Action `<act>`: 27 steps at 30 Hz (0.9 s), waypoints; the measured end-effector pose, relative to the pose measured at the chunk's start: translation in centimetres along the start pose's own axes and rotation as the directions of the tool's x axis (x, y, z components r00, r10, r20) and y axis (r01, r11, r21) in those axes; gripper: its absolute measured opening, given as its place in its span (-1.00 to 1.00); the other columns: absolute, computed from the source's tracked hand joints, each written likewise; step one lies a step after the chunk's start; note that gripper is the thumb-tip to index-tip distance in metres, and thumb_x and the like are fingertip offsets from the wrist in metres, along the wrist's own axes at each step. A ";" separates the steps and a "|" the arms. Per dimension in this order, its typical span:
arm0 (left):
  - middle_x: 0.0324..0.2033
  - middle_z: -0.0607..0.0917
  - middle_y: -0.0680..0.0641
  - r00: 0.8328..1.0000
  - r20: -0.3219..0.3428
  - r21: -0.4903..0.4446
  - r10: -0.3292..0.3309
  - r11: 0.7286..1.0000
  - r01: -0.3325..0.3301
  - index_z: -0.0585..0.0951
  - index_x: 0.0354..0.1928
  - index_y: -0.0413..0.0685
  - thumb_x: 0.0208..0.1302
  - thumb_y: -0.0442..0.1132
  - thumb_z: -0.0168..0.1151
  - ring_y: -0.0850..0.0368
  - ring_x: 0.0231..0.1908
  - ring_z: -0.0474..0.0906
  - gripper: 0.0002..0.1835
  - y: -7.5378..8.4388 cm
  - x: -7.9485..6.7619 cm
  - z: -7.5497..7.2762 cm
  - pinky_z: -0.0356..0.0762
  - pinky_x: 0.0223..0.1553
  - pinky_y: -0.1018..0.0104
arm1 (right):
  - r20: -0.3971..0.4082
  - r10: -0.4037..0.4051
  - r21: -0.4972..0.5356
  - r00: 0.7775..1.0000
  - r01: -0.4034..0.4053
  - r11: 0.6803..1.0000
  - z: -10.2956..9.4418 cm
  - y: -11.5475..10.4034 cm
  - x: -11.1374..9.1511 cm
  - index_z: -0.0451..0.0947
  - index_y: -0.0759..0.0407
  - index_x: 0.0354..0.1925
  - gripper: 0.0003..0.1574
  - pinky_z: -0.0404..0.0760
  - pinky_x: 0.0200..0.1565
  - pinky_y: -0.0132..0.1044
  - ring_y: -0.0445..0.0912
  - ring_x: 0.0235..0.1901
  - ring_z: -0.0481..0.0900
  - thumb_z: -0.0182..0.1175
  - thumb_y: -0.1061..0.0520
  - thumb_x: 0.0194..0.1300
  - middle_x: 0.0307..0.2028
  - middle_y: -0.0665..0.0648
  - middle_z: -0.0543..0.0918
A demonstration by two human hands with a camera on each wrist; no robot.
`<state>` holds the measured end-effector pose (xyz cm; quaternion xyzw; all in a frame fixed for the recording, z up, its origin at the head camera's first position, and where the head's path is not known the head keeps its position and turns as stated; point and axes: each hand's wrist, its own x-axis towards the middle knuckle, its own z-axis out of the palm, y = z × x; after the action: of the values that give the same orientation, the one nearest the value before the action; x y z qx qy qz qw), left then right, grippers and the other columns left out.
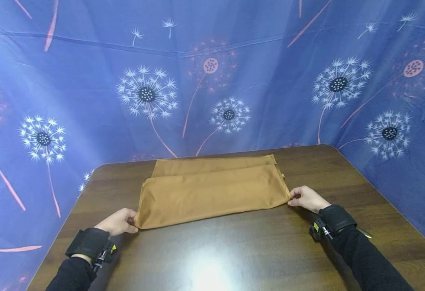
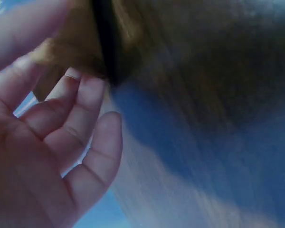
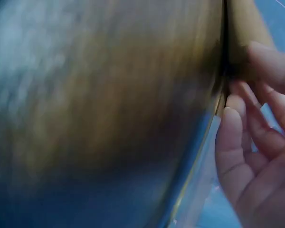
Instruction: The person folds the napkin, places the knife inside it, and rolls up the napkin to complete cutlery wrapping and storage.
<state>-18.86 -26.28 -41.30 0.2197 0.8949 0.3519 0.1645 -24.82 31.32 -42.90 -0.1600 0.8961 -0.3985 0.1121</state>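
Note:
A golden-brown cloth lies folded in a long strip across the table, its near layer set a little short of the back layer. At its near left corner my left hand pinches the edge. My right hand pinches the near right corner between thumb and fingers. In the left wrist view the left hand has the cloth between thumb and forefinger, with the other fingers loosely bent. The right wrist view shows the right hand holding the other corner of the cloth.
The brown wooden table has rounded back corners and a bright reflection near its front. Behind and beside it hangs a blue curtain with a dandelion print. A small shiny object shows partly from behind the right forearm.

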 end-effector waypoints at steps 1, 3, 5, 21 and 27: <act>-0.50 0.48 0.04 1.000 -0.011 0.001 0.013 1.000 -0.013 0.46 -0.46 -0.27 -0.04 -0.47 0.22 0.23 -0.44 0.38 -0.89 0.0 0.0 0.0 0.34 -0.42 0.38 | -0.013 -0.023 0.000 1.000 0.023 1.000 0.0 -0.1 0.0 0.41 0.39 -0.43 -0.86 0.31 -0.50 -0.39 -0.20 -0.56 0.32 0.19 0.32 0.04 -0.53 0.05 0.44; -0.41 0.50 -0.03 0.999 -0.034 -0.047 0.020 0.999 -0.022 0.43 -0.37 -0.33 0.06 -0.48 0.12 0.16 -0.35 0.41 -0.90 0.1 0.0 -0.1 0.36 -0.34 0.37 | -0.037 -0.057 0.021 0.998 0.058 0.998 -0.2 -0.2 0.0 0.41 0.38 -0.41 -0.88 0.34 -0.45 -0.40 -0.21 -0.50 0.37 0.15 0.30 0.10 -0.49 0.10 0.47; -0.37 0.49 -0.08 0.997 -0.077 -0.090 0.032 0.995 -0.039 0.37 -0.30 -0.38 0.16 -0.46 0.04 0.12 -0.32 0.42 -0.90 0.3 -0.1 -0.5 0.38 -0.34 0.36 | -0.056 -0.083 0.060 0.995 0.086 0.994 -0.5 -0.5 0.1 0.40 0.39 -0.37 -0.86 0.38 -0.37 -0.40 -0.22 -0.41 0.42 0.10 0.28 0.16 -0.40 0.18 0.51; -0.51 0.45 -0.07 0.917 -0.298 -0.429 -0.265 0.895 0.120 0.19 -0.19 -0.41 0.31 -0.33 -0.12 0.19 -0.54 0.53 -0.78 3.4 -1.4 -2.8 0.53 -0.49 0.30 | -0.222 0.019 0.418 0.975 0.078 0.905 -1.3 -5.8 -0.5 0.12 0.39 -0.24 -0.76 0.54 -0.53 -0.27 -0.21 -0.55 0.50 -0.16 0.18 0.36 -0.49 0.04 0.44; -0.47 0.46 -0.08 0.915 -0.249 -0.461 -0.317 0.870 0.176 0.13 -0.08 -0.43 0.29 -0.33 -0.09 0.10 -0.53 0.57 -0.69 2.8 -2.3 -2.0 0.49 -0.54 0.36 | -0.172 0.093 0.463 0.981 -0.003 0.886 -1.2 -5.4 -1.4 0.09 0.38 -0.17 -0.74 0.54 -0.55 -0.21 -0.16 -0.56 0.52 -0.19 0.15 0.37 -0.47 0.09 0.45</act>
<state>-17.04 -26.71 -37.59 0.0010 0.8307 0.5464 0.1070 -22.85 29.26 -37.97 -0.0680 0.7863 -0.6100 0.0708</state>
